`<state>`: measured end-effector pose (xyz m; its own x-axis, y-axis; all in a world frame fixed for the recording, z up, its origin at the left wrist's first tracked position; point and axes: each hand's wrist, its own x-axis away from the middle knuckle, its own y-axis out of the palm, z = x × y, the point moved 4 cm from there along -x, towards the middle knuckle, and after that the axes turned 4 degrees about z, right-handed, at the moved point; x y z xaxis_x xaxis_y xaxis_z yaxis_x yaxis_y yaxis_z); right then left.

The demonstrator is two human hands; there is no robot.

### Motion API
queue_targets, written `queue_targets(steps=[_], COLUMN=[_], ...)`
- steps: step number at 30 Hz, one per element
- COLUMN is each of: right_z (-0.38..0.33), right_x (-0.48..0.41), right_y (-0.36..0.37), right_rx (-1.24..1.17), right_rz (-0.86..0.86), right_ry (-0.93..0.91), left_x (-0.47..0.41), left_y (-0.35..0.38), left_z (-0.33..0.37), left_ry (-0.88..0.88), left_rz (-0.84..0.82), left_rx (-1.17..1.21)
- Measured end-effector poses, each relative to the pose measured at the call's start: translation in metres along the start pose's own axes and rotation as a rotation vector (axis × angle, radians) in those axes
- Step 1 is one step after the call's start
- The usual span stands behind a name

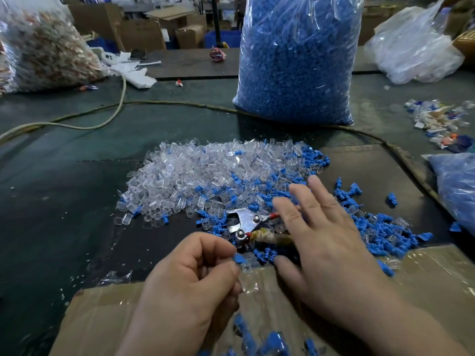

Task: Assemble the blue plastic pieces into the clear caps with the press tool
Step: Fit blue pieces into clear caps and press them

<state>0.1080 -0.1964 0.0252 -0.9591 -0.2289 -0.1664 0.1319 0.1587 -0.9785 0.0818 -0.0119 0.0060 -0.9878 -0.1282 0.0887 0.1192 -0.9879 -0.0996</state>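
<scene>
The left hand (195,273) pinches a blue piece (239,258) (fingers curled), while the right hand (323,237) hovers flat, fingers spread, above the press tool (244,223).

Clear caps (205,173) heaped; blue pieces (380,227) scattered; press tool (246,223) flat.

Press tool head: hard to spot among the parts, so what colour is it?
Shiny silver metal; the press tool head shows best in the head view.

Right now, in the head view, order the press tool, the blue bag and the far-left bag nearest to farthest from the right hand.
1. press tool, just left of the right hand
2. blue bag, ahead, centre
3. far-left bag, back left
</scene>
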Motion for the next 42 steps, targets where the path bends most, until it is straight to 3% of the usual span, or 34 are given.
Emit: queue_targets(steps=[4, 15, 20, 25, 42], right_z=[0.017, 0.008, 0.004, -0.001, -0.002], right_x=[-0.005, -0.006, -0.002, 0.010, 0.025], right_y=[0.016, 0.004, -0.010, -0.030, -0.033], right_rx=[0.034, 0.084, 0.019, -0.207, -0.194], right_rz=[-0.134, -0.085, 0.083, 0.240, 0.083], right_ry=[0.052, 0.069, 0.046, -0.014, -0.176], left_x=[0.000, -0.002, -0.005, -0.007, -0.002], left_y=[-0.001, -0.005, -0.009, -0.014, -0.017], left_z=[0.002, 0.000, -0.002, -0.003, 0.007], left_ry=[-0.017, -0.088, -0.040, 0.010, 0.270], left_rz=[-0.026, 0.006, 0.085, 0.166, 0.094], left_rx=[0.020, 0.147, 0.124, 0.151, 0.017])
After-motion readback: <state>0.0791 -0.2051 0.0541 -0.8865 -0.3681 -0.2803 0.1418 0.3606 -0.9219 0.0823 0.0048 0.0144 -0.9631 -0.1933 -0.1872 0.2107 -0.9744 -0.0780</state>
